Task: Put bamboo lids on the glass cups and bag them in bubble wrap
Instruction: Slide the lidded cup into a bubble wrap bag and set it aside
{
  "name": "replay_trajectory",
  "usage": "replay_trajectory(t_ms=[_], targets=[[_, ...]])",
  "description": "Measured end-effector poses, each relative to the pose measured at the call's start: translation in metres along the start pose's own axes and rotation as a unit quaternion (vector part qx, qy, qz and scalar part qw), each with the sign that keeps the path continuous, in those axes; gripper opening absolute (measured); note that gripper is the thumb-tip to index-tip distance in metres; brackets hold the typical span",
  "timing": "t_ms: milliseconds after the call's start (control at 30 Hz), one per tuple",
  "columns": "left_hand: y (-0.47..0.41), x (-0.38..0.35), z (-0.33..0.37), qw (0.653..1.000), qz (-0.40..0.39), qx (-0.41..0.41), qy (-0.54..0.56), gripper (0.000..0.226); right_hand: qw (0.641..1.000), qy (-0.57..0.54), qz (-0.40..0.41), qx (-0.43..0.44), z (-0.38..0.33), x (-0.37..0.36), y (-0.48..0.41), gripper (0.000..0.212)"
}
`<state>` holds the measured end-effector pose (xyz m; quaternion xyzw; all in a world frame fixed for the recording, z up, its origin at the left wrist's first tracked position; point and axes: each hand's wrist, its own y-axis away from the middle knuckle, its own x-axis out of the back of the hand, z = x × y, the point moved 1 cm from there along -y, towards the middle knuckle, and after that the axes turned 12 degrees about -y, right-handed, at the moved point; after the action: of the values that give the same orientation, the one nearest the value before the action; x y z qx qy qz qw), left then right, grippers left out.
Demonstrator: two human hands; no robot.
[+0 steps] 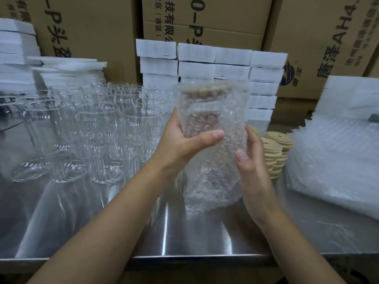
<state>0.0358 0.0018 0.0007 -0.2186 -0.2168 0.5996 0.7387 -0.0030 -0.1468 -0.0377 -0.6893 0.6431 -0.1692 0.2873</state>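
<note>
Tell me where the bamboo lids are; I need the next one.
Head view: the bamboo lids are stacked on the table at right, between the wrapped cup and the pile of bubble wrap.

Left of the left hand (180, 144), glass cups (98, 130) crowd the way. Just right of the right hand (252, 171) stand lid stacks (276, 152), with bubble-wrap bags (338, 156) beyond. Beneath both, the steel table (168, 232) leaves open room.

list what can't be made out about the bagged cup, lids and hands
All in the head view:
- glass cup: outline blurred by the bubble-wrap bag around it.
- bamboo lid: a tan smear through the wrap; its seating is unclear.
- left hand and right hand: fingers hidden behind the bag.
- lid stacks: partly hidden by the right hand; count unclear.
</note>
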Motion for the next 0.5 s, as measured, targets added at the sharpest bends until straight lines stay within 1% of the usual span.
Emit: replay_trajectory(t_ms=[133, 200, 233, 267, 333, 367, 433, 500], targets=[[0.0004, 0.0004, 0.0001, 1.000, 0.001, -0.011, 0.010, 0.088, 0.999, 0.038, -0.021, -0.014, -0.0010, -0.0035, 0.0017, 0.091], [0.0006, 0.0002, 0.0016, 1.000, 0.003, -0.006, 0.017, 0.097, 0.997, 0.059, -0.034, -0.023, -0.0005, -0.0040, 0.0029, 0.097], [0.0002, 0.0002, 0.0022, 1.000, 0.003, -0.001, 0.022, 0.103, 0.997, 0.065, -0.039, -0.028, -0.0003, -0.0044, 0.0032, 0.097], [-0.0006, 0.0002, 0.0017, 0.999, 0.003, 0.001, 0.032, 0.104, 0.996, 0.068, -0.044, -0.035, 0.0000, -0.0045, 0.0035, 0.096], [-0.0030, 0.0006, -0.0005, 0.998, 0.002, 0.000, 0.057, 0.095, 0.995, 0.079, -0.051, -0.044, 0.0007, -0.0047, 0.0037, 0.090], [-0.0037, 0.0005, -0.0005, 0.998, -0.002, 0.002, 0.065, 0.095, 0.993, 0.091, -0.052, -0.044, 0.0005, -0.0052, 0.0039, 0.090], [-0.0036, -0.0002, 0.0000, 0.998, -0.010, 0.003, 0.067, 0.099, 0.992, 0.108, -0.050, -0.039, 0.0011, -0.0056, 0.0040, 0.092], [-0.0035, 0.0000, -0.0012, 0.998, -0.002, 0.004, 0.063, 0.102, 0.992, 0.117, -0.037, -0.029, 0.0015, -0.0053, 0.0043, 0.095]])
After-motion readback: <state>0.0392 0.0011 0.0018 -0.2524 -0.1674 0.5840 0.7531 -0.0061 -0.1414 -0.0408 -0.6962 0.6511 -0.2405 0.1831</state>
